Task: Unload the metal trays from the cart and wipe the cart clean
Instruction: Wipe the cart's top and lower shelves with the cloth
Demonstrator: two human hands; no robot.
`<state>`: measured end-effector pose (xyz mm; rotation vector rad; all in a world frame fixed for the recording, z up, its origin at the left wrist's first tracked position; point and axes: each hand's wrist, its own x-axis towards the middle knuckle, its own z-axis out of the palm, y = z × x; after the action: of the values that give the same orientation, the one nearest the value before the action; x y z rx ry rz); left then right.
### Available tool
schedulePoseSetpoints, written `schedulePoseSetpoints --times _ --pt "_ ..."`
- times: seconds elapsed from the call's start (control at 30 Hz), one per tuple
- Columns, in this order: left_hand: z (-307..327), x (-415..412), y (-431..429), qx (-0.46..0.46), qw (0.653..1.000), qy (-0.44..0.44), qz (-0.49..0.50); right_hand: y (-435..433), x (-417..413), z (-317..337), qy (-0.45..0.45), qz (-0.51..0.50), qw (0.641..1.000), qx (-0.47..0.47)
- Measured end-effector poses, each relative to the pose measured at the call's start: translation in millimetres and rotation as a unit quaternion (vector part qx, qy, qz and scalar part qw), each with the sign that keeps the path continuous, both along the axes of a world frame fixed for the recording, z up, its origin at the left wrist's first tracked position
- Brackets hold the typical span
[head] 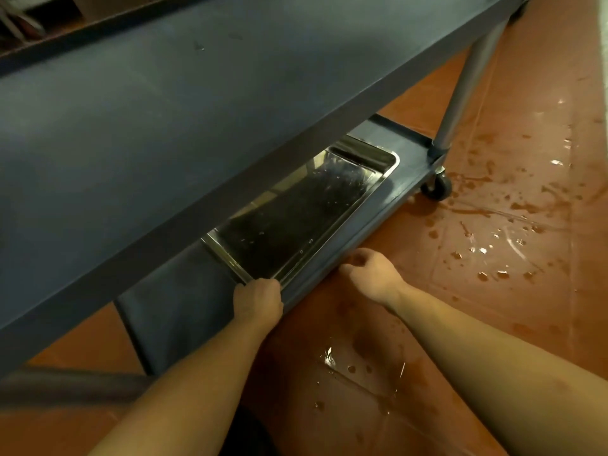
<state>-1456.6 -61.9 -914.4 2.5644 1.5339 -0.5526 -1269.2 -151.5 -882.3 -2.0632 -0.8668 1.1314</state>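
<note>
Stainless steel tray (pixel 306 209), shiny and speckled with water drops, is sitting flat on the cart's bottom shelf (pixel 174 301), tucked mostly under the overhang of the top shelf (pixel 184 103) so only its near long side and one corner peek out. Left hand (pixel 258 299) is right at the tray's near corner with the fingers curled over the rim, clamped on it as far as I can see, though the fingertips themselves are hidden behind the knuckles. Right hand (pixel 370 273) is just beside the tray's long edge, hovering off the shelf lip, fingers loosely curled together and not gripping anything. So my read is we're at the pull-it-out stage: one hand on, the other about to join. If it were me I'd get that right hand onto the long rim further along from the corner before lifting, because a one-corner grip on a wet tray will probably twist and slip. Slide it toward you along the shelf first, keep it low so the far rim doesn't clip the underside of the top shelf, then lift once it's clear. Keep it level too, there's water in it. Out past the tray, the cart's leg (pixel 467 87) and caster wheel (pixel 437 187) sit at the far end, and the reddish tile floor (pixel 493 291) all around is splashed with puddles, so watch your footing when you stand up with it. No cloth in sight, so wiping looks a way off.
</note>
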Motion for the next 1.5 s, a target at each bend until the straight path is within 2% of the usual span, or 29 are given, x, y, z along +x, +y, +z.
schedulePoseSetpoints --times 0.17,0.43,0.57,0.7,0.77,0.87,0.97,1.03,1.07,1.1,1.13,1.2,1.23,1.27,1.3,1.5 --pt "-14 -6 9 0.047 0.998 -0.041 -0.023 4 -1 -7 0.004 -0.002 1.000 -0.006" --pt "-9 -9 0 0.068 0.991 -0.091 -0.071 12 -14 -14 0.033 0.013 0.999 -0.040" --pt "6 -1 -19 0.057 0.984 -0.131 -0.103 26 -23 -11 0.107 -0.073 0.990 -0.054" --pt "19 6 -39 0.031 0.976 -0.163 -0.139 38 -26 -11 0.198 -0.199 0.959 -0.040" --pt "23 5 -45 0.022 0.971 -0.166 -0.170 41 -21 -15 0.185 -0.252 0.949 -0.034" --pt "28 -3 -47 0.004 0.968 -0.166 -0.187 41 -13 -18 0.147 -0.261 0.953 -0.046" --pt "28 -20 -48 -0.012 0.975 -0.182 -0.130 43 -11 -19 0.156 -0.245 0.955 -0.055" --pt "29 -31 -49 0.023 0.964 -0.266 0.006 43 -6 -21 0.153 -0.248 0.955 -0.053" --pt "30 -34 -48 0.055 0.939 -0.320 0.112 42 -3 -22 0.143 -0.253 0.956 -0.050" --pt "31 -35 -45 0.070 0.899 -0.363 0.234 42 1 -24 0.131 -0.258 0.956 -0.047" --pt "32 -34 -42 0.040 0.843 -0.399 0.358 41 4 -25 0.116 -0.262 0.957 -0.046" --pt "34 -26 -37 -0.123 0.694 -0.471 0.531 40 7 -27 0.102 -0.269 0.957 -0.040" --pt "34 -22 -36 -0.207 0.622 -0.500 0.566 40 8 -29 0.107 -0.275 0.955 -0.036" --pt "34 -18 -33 -0.267 0.570 -0.523 0.575 40 9 -29 0.114 -0.283 0.952 -0.031" --pt "33 -16 -30 -0.301 0.547 -0.538 0.566 40 9 -30 0.120 -0.289 0.950 -0.027" --pt "35 8 -24 -0.331 0.537 -0.546 0.551 26 19 -22 0.131 -0.313 0.941 -0.011"
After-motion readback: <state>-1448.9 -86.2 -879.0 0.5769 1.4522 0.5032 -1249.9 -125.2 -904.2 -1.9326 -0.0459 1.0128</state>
